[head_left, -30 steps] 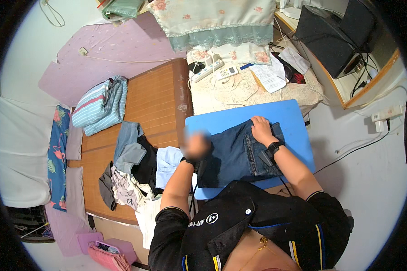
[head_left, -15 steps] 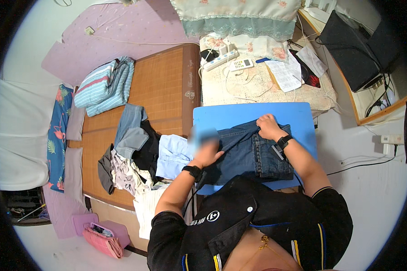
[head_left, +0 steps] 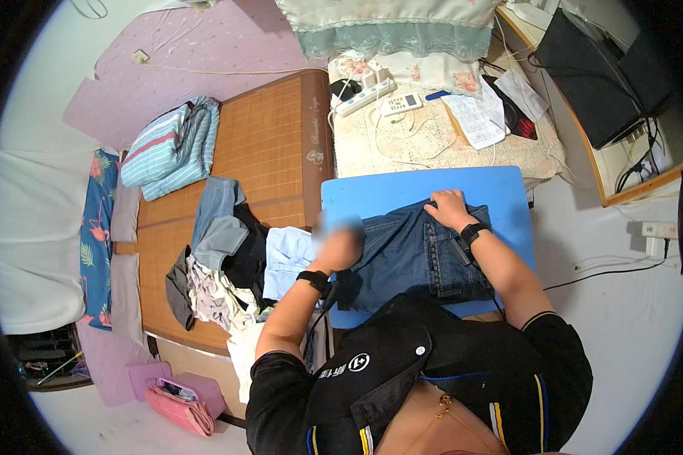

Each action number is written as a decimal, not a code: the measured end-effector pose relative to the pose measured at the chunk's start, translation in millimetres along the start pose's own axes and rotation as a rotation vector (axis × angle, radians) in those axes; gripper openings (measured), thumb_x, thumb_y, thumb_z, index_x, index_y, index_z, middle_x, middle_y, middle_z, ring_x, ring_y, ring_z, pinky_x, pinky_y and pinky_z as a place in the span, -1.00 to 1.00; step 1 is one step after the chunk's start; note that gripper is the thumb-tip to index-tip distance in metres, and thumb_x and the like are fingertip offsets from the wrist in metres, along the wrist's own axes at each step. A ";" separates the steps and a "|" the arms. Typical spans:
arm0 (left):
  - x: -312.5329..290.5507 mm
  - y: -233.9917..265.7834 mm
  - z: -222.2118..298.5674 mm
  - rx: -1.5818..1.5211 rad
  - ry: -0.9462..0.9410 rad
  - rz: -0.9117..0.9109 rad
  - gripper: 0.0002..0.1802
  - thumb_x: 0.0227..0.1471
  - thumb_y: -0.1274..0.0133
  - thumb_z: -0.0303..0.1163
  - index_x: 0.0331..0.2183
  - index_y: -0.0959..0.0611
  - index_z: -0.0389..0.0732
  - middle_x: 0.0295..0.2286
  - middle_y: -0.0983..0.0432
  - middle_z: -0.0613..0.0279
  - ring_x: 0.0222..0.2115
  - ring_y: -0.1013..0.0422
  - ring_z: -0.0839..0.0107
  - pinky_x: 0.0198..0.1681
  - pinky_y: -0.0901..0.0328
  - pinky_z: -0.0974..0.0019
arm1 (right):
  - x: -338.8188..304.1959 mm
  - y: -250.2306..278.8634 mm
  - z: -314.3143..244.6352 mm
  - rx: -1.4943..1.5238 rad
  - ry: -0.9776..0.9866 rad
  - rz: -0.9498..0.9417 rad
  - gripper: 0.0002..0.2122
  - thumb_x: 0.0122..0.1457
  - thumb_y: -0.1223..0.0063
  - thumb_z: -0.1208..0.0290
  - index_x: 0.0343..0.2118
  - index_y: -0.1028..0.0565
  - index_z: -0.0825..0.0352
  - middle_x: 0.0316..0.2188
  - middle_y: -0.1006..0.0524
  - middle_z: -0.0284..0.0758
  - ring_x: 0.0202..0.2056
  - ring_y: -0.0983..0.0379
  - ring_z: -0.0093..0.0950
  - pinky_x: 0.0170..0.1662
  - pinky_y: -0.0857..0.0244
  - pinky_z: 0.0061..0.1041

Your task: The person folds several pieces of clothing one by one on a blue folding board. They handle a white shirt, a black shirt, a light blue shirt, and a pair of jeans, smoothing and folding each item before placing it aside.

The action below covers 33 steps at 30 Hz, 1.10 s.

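Observation:
Dark blue denim jeans [head_left: 391,262] lie folded on a small light-blue table [head_left: 432,180] in front of me. A row of studs or buttons runs down their right part. At the far right edge of the jeans, the curled fingers of my right hand [head_left: 451,210] grip the denim. My left hand [head_left: 340,249] is at the left end of the jeans. A blurred patch covers its fingers, so their grip is hidden. Both wrists wear black bands, and a small dark device [head_left: 461,252] sits by the right one.
Left of the table, a light-blue folded garment [head_left: 287,258] and a heap of clothes [head_left: 224,227] lie on a brown mat bed [head_left: 265,114]. A striped quilt [head_left: 178,148] rests farther back. Behind the table, a cloth-covered surface [head_left: 372,144] holds a power strip [head_left: 366,97], a remote [head_left: 401,104] and papers [head_left: 474,121].
My left hand has turned, and its thumb, stretched to the right before, no longer shows. The right hand keeps its place at the far edge of the jeans. The whole view has shifted slightly.

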<state>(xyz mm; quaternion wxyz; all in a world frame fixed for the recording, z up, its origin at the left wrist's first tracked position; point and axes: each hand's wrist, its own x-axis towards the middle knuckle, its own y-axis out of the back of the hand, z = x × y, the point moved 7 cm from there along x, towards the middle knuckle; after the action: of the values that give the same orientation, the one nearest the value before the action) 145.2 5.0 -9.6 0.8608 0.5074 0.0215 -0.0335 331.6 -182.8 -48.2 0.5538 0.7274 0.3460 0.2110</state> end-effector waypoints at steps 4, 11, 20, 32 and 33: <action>-3.1 3.6 8.6 -0.104 -0.028 0.031 -0.73 -0.21 -0.03 -0.32 -0.42 -0.49 -0.29 -0.40 -0.38 0.00 -0.35 -0.31 0.08 -0.27 -0.23 0.16 | 2.2 -2.7 -1.4 -0.018 -0.070 0.016 -0.67 0.01 0.06 0.08 -0.45 -0.47 0.32 -0.47 -0.47 -0.26 -0.29 -0.32 -0.31 -0.12 -0.01 -0.31; -7.0 -16.4 -79.4 -0.167 0.361 0.332 -0.77 -0.17 -0.03 -0.32 -0.50 -0.49 -0.30 -0.51 -0.41 -0.05 -0.40 -0.32 0.00 -0.32 -0.24 0.12 | -3.2 2.4 -5.5 -0.054 -0.076 0.138 -0.71 -0.04 -0.02 0.15 -0.42 -0.44 0.33 -0.38 -0.42 -0.25 -0.23 -0.26 -0.30 -0.14 -0.02 -0.30; -15.0 -8.8 -74.6 -0.185 0.570 0.400 -0.60 -0.27 -0.17 -0.19 -0.51 -0.46 -0.35 -0.40 -0.43 -0.10 -0.35 -0.36 0.00 -0.27 -0.25 0.14 | -49.6 31.9 -51.9 -0.009 -0.002 0.318 -0.51 -0.05 -0.05 0.26 -0.05 -0.24 0.35 0.01 -0.14 -0.09 0.04 -0.02 -0.15 0.07 0.13 -0.14; -9.5 -12.5 -84.2 -0.218 0.524 0.385 -0.44 -0.22 -0.11 -0.09 -0.41 -0.48 -0.48 -0.43 -0.44 -0.18 -0.35 -0.38 0.04 -0.30 -0.26 0.21 | -78.0 13.2 -41.4 0.070 -0.104 0.151 -0.44 0.06 0.06 0.16 0.08 -0.12 0.30 0.15 0.07 -0.15 0.16 0.17 -0.22 0.14 0.22 -0.18; -15.5 -22.2 -91.5 -0.220 0.493 0.342 -0.44 -0.23 -0.12 -0.07 -0.45 -0.48 -0.48 -0.48 -0.45 -0.13 -0.42 -0.39 0.11 -0.36 -0.27 0.23 | -87.7 17.1 -47.7 0.093 -0.085 0.187 -0.45 0.05 0.05 0.18 0.08 -0.12 0.30 0.14 0.06 -0.14 0.15 0.16 -0.21 0.14 0.21 -0.18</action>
<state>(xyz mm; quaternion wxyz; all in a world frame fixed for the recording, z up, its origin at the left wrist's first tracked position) 127.7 74.9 -72.1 0.8726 0.4001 0.1473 0.2381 244.4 -218.5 -11.0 0.5116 0.7896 0.2621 0.2146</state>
